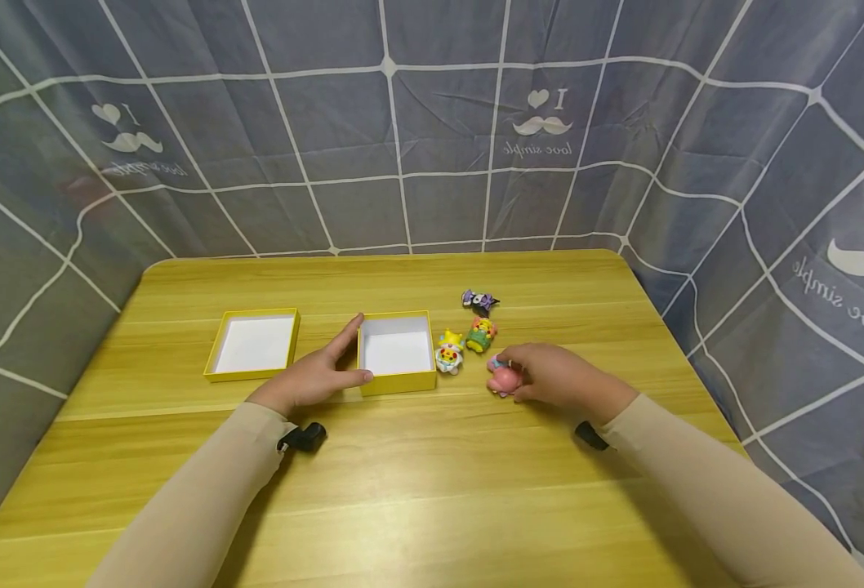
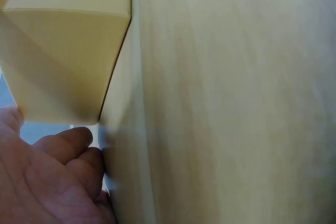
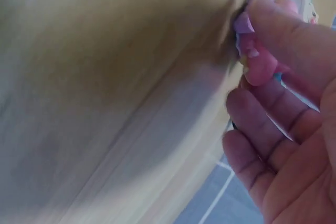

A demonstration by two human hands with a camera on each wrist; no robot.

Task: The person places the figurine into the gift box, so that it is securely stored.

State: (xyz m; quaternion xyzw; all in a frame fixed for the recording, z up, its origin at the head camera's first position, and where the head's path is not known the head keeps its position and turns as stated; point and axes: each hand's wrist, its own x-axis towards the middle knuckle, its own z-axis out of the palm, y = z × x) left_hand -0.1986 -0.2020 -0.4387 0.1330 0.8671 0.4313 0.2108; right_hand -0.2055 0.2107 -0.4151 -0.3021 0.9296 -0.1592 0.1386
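Note:
My left hand [image 1: 313, 377] holds the left end of an open yellow box [image 1: 403, 383] with a white inside. Its thumb lies at the near corner and its index finger reaches to the far one. In the left wrist view, the remaining fingers [image 2: 79, 163] are bent beside the box wall [image 2: 58, 61]. My right hand [image 1: 560, 377] pinches a small pink figurine [image 1: 505, 380] at the tabletop, between thumb and fingers. The right wrist view shows that figurine [image 3: 261, 66] partly covered by the thumb. Beside the box stands a yellow-and-white figurine [image 1: 450, 353].
A yellow lid or shallow tray [image 1: 296, 339] with a white inside lies left of the box. Behind the pink figurine are a green-and-yellow figurine [image 1: 480, 336] and a purple-and-black one [image 1: 479, 301]. A grey checked curtain [image 1: 439, 122] surrounds the wooden table [image 1: 432, 490].

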